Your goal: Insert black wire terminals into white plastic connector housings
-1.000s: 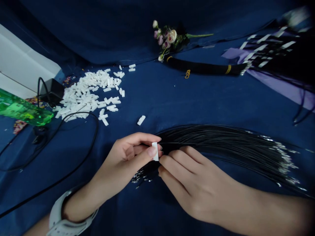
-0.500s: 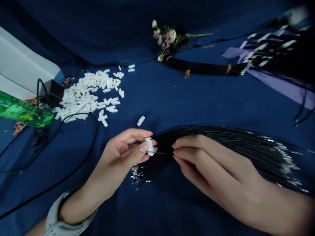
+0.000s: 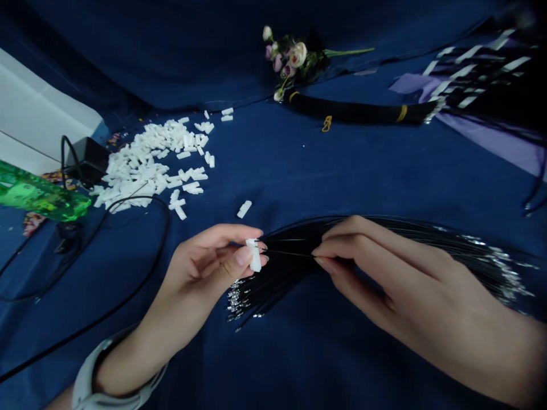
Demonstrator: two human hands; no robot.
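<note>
Between the thumb and fingers of my left hand [image 3: 213, 259] is a small white plastic clip [image 3: 255, 256], held upright. A thin black cord [image 3: 290, 254] runs from the clip to my right hand [image 3: 380, 273], whose thumb and fingertips pinch it. Whether the cord passes through the clip or lies against it I cannot tell. Below and behind both hands lies a loose bundle of black cords [image 3: 282, 285] with silvery metal ends. One loose white piece [image 3: 244, 209] rests on the cloth just beyond my left hand.
A heap of white pieces [image 3: 145, 159] lies at left, near a green bottle [image 3: 43, 193], a black adapter [image 3: 88, 159] and a looping cable [image 3: 164, 245]. At the back are artificial flowers [image 3: 297, 55], a tied black cord bundle [image 3: 346, 111] and a yellow band [image 3: 327, 123].
My right hand has moved right and slightly up, drawing the pinched cord away from the clip. The clip in my left hand has turned a little and shifted slightly left.
</note>
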